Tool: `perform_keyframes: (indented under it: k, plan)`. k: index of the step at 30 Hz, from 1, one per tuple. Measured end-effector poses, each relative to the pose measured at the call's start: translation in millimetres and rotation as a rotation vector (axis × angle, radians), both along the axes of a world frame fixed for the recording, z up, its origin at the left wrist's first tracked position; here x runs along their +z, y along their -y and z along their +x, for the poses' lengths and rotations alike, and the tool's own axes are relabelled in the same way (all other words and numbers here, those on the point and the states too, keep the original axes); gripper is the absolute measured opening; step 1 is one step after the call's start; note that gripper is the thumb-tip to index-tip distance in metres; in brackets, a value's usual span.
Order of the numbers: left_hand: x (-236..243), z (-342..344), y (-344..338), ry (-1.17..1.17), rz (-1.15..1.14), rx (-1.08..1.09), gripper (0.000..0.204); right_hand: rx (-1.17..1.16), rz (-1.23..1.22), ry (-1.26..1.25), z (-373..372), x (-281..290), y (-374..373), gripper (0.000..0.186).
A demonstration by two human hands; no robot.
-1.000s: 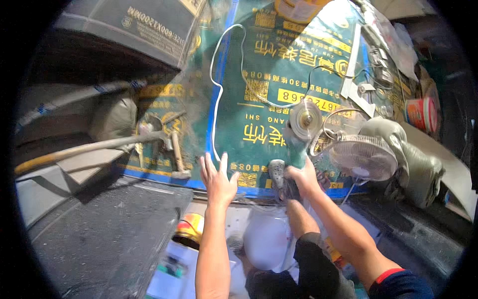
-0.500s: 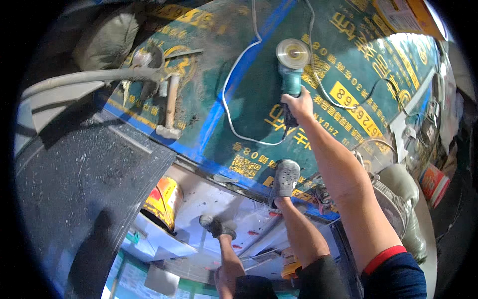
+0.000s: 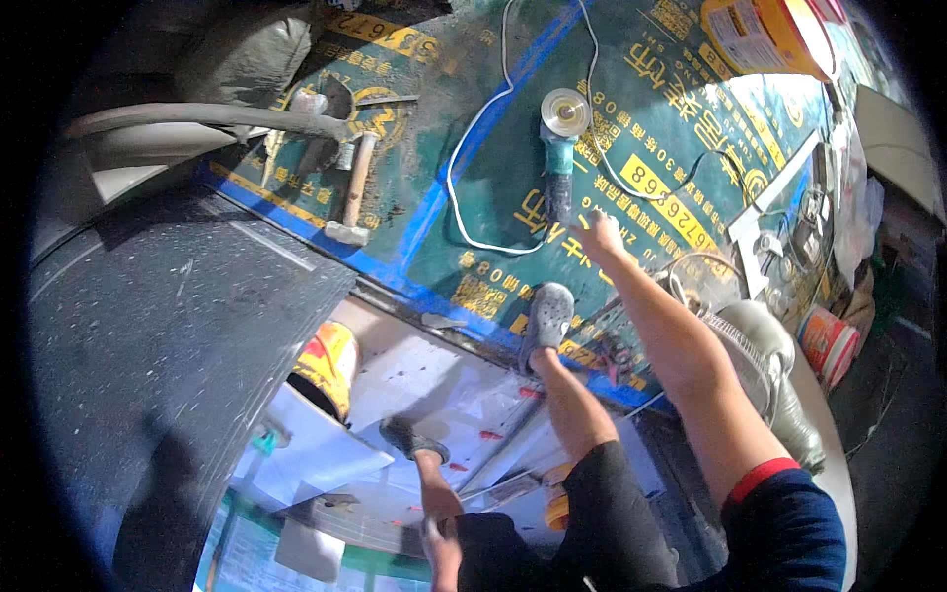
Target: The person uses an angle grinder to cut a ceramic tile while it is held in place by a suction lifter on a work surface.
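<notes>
A teal angle grinder (image 3: pixel 559 163) with a pale round disc lies on the green printed floor sheet (image 3: pixel 473 178). Its white cord loops to the left of it. Just right of the grinder's dark handle is my right hand (image 3: pixel 602 237), apart from it and holding nothing, its fingers loosely spread. My left hand (image 3: pixel 441 545) hangs low beside my left leg at the bottom of the picture; its fingers are too unclear to make out. A hammer (image 3: pixel 357 192) with a wooden handle rests further left on the sheet.
A dark speckled slab (image 3: pixel 187 306) fills the left side. Below the sheet's edge stands a yellow and red bucket (image 3: pixel 330 365). At the far right top is a yellow bucket (image 3: pixel 764 39); a red and white tub (image 3: pixel 827 345) sits at the right. My clog (image 3: pixel 549 316) is on the sheet.
My right hand has let go of the angle grinder and drawn back to its right. The grinder now lies on the sheet, and the whole view has shifted slightly.
</notes>
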State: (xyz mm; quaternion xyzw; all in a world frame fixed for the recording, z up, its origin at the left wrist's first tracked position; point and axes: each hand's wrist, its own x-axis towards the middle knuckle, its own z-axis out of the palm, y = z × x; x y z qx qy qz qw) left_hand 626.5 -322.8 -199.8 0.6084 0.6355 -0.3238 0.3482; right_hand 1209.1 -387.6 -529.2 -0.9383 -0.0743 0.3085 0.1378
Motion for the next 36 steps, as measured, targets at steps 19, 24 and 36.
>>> perform_keyframes:
  k: [19, 24, 36]
  plan:
    - [82.9, -385.0, -198.8, 0.236, 0.021, -0.165, 0.042, -0.554, -0.118, -0.088, -578.1, 389.7, 155.9, 0.027]
    - [59.1, -584.0, -168.7, 0.435, -0.08, -0.451, 0.024, -0.302, -0.232, -0.418, -694.4, 408.7, 156.1, 0.027]
    - [170.8, -673.5, 34.5, 0.222, -0.578, -0.094, 0.04, -0.307, 0.239, -0.916, -684.6, 447.9, 57.8, 0.014]
